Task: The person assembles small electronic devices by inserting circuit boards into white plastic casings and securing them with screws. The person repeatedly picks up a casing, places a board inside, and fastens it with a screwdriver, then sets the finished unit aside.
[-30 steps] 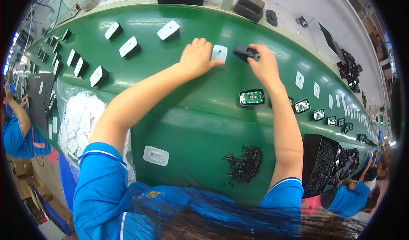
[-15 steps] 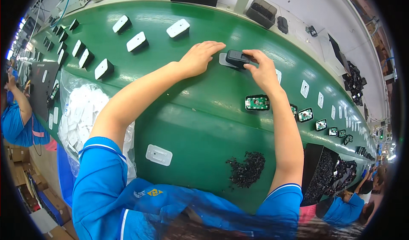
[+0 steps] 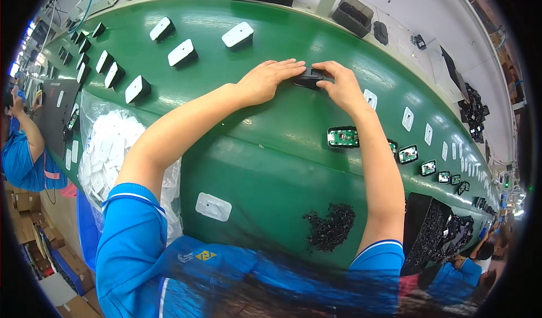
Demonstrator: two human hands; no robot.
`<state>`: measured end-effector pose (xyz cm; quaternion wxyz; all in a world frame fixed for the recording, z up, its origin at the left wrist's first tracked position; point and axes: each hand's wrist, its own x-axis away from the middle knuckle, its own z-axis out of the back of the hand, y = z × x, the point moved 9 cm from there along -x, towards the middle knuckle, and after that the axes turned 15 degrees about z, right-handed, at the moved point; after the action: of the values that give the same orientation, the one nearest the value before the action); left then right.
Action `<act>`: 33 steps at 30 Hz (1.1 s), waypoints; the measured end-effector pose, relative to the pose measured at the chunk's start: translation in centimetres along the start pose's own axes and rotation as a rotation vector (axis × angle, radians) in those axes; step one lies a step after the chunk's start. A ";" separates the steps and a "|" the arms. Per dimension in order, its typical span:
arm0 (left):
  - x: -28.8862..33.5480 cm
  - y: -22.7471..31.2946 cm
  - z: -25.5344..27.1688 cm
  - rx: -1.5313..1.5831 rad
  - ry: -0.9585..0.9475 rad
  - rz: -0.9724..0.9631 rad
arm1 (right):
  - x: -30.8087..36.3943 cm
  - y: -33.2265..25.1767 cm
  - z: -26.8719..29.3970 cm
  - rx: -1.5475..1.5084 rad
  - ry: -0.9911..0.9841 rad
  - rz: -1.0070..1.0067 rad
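My right hand (image 3: 340, 85) has its thumb and fingers closed on a small black plastic casing (image 3: 307, 80), low over the green surface. My left hand (image 3: 266, 82) is open, fingers stretched out together, their tips at the casing's left end. Whether they press on it I cannot tell. The casing's underside is hidden. Just below my right wrist lies a black shell with a green circuit board (image 3: 342, 137) in it. Beyond that wrist is a white rounded plate (image 3: 370, 99).
Several white-topped black casings (image 3: 183, 53) stand at the left. A plastic bag of white plates (image 3: 116, 143), a loose plate (image 3: 213, 207) and a heap of small black parts (image 3: 330, 227) are near me. More boards (image 3: 407, 154) and plates (image 3: 407, 119) line the right. A co-worker (image 3: 28, 154) sits left.
The casing has shifted slightly left and tilted down over the pale plate, which no longer shows beneath it. My left hand has moved right, up to the casing.
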<state>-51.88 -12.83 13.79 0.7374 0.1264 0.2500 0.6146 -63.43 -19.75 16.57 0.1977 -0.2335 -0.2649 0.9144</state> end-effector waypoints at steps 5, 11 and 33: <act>0.1 0.0 -0.2 -0.122 0.001 -0.019 | 0.1 -1.0 -0.6 0.234 0.014 0.186; 0.5 0.5 -0.2 -0.230 0.022 -0.024 | -0.5 -1.5 -1.1 0.387 -0.074 0.217; 0.9 1.4 -0.4 -0.426 0.115 -0.034 | 0.4 -1.7 -2.3 0.431 0.058 0.142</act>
<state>-53.23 -11.71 13.94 0.7423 -0.0718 0.1584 0.6471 -62.06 -17.31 15.70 0.1857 -0.2302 -0.0407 0.9544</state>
